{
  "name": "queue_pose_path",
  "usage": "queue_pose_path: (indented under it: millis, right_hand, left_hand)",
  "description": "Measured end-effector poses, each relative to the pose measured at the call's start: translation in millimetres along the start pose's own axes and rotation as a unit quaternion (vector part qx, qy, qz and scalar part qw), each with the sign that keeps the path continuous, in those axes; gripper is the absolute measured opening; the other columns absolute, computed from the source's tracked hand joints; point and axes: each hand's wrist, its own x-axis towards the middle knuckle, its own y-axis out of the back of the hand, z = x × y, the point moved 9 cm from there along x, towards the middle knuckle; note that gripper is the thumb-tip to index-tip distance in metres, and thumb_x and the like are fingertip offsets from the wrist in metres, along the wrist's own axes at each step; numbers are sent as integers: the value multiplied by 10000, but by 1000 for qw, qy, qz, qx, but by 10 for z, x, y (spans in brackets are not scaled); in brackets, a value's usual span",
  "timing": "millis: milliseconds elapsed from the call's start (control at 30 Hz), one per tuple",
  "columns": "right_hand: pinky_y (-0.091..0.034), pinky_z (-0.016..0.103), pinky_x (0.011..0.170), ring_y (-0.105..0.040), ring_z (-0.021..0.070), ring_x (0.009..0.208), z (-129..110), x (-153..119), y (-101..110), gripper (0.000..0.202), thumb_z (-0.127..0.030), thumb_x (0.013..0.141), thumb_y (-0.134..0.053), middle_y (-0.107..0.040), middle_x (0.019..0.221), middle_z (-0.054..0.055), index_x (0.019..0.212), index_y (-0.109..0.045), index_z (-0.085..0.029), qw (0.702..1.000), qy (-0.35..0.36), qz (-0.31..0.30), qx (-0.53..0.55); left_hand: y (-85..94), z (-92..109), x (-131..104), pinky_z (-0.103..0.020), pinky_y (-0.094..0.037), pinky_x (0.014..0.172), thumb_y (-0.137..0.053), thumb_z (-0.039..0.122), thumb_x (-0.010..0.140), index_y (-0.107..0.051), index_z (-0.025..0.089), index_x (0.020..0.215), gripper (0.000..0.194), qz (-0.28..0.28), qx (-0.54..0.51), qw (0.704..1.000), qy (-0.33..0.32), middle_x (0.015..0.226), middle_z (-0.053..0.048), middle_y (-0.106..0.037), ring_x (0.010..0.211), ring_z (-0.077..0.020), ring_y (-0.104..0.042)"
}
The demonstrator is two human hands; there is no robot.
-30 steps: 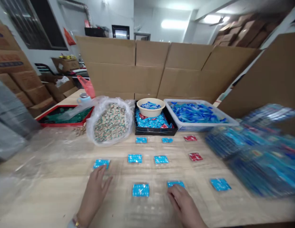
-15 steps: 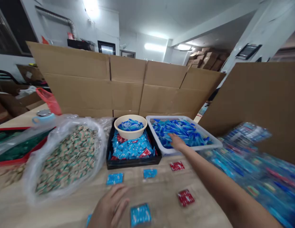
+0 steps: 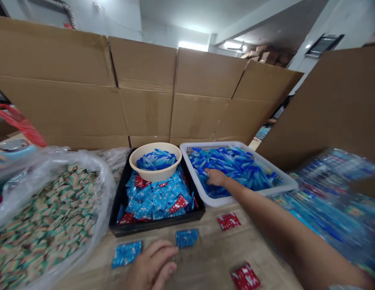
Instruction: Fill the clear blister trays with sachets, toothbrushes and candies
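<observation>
My right hand (image 3: 216, 177) reaches into the white plastic basket (image 3: 219, 201), at the left part of a heap of blue, pointed plastic pieces (image 3: 236, 165). Its fingers are bent together against the pieces, and what they hold is hidden. My left hand (image 3: 155, 264) is over the near side of the table, fingers loosely stretched and thumb apart, with nothing visible in it. Close to it lie two small blue packets, one on its left (image 3: 127, 253) and one past its fingertips (image 3: 186, 238). Two red packets (image 3: 229, 221) (image 3: 245, 276) lie farther right.
A black tray (image 3: 157, 225) of blue and red packets carries a cream bowl (image 3: 155, 175) of blue pieces. At left, a clear bag (image 3: 107, 181) holds many small striped pieces. Clear-wrapped packages (image 3: 335, 217) are piled at right. Cardboard walls (image 3: 148, 108) stand behind.
The view has tilted down and come closer. My right hand has pushed lower into the blue pieces, its fingers drawn in. My left hand has moved forward towards the blue packets.
</observation>
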Motion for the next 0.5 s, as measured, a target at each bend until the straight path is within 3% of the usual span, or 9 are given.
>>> queue_pose_path:
  millis: [167, 300, 400, 500]
  right_hand:
    - [-446, 244, 610, -587, 173, 676, 137, -181, 197, 166, -190, 556, -558, -628, 676, 26, 707, -586, -128, 977, -21, 67, 199]
    - [-453, 220, 521, -563, 125, 558, 252, -331, 394, 82, -198, 600, -519, -613, 625, 28, 638, -546, -131, 927, -47, 126, 349]
    - [-451, 227, 477, -527, 107, 477, 348, -455, 602, 70, -212, 643, -494, -583, 561, 22, 628, -508, -145, 885, -70, 178, 424]
    - [-433, 222, 440, -480, 89, 422, 469, -596, 852, 90, -229, 683, -471, -536, 506, -7, 619, -462, -167, 849, -86, 238, 464]
  left_hand:
    - [-153, 263, 145, -149, -458, 748, -423, 246, 811, -566, 216, 978, 222, -67, -47, 997, 6, 962, -38, -602, 856, -106, -573]
    - [-139, 348, 362, -191, -441, 769, -375, 252, 836, -573, 211, 961, 237, -77, -74, 994, 20, 945, -38, -591, 860, -115, -550]
    - [-158, 348, 864, -229, -426, 786, -345, 271, 847, -585, 182, 933, 270, -65, -49, 997, -3, 903, -49, -589, 848, -130, -538]
    - [-423, 255, 1575, -260, -416, 801, -374, 319, 824, -568, 165, 977, 291, -85, 53, 995, -24, 951, -73, -576, 869, -159, -536]
